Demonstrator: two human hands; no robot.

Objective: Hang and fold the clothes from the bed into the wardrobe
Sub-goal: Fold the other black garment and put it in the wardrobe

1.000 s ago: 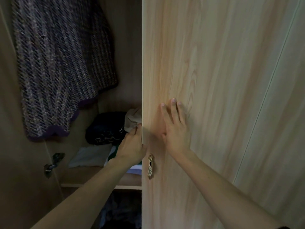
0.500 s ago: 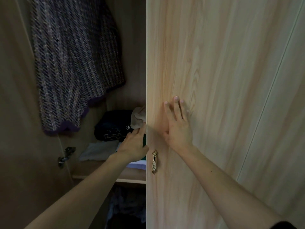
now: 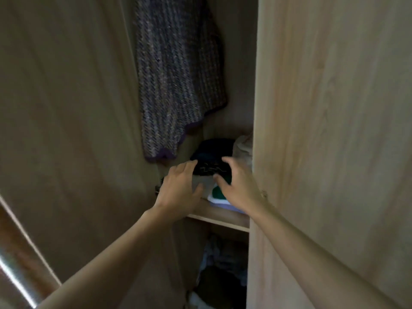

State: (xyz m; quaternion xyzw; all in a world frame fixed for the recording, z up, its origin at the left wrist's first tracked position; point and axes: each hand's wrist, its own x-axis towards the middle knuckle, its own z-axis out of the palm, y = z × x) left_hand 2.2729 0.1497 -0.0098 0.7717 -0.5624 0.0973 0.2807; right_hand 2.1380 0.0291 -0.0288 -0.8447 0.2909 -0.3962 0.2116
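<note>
1. The wardrobe [image 3: 334, 108] was seen with its right door panel filling the right half of the view and a pale side wall on the left; the open compartment lay between them, dim.
2. A striped knitted garment [image 3: 178, 74] was found hanging in the upper part of that compartment, its dark scalloped hem dropping to just above the shelf.
3. The shelf [image 3: 223, 216] was crossed below the hem, and folded clothes were stacked on it: a dark folded piece [image 3: 211, 152] at the back, a pale grey one in front at the left, a green and white one [image 3: 217, 192] toward the right. More clothes were dimly made out in the space beneath.
4. The key relation was called like this: the dark folded piece lay straight ahead of and between both hands, its long side running left to right across the shelf, so it was flanked on each end. Neither hand was clearly nearer; both were judged about level.
5. The left hand [image 3: 178, 188] was held spread and loose, fingertips reaching the dark piece's left edge. Whether cloth was actually touched could not be told in the gloom.
6. The right hand [image 3: 238, 184] was held curved and unclenched, fingers arched over the stack's right side, nothing gripped.
7. A two-handed press or tidy of the stack was judged the likely step.
</note>
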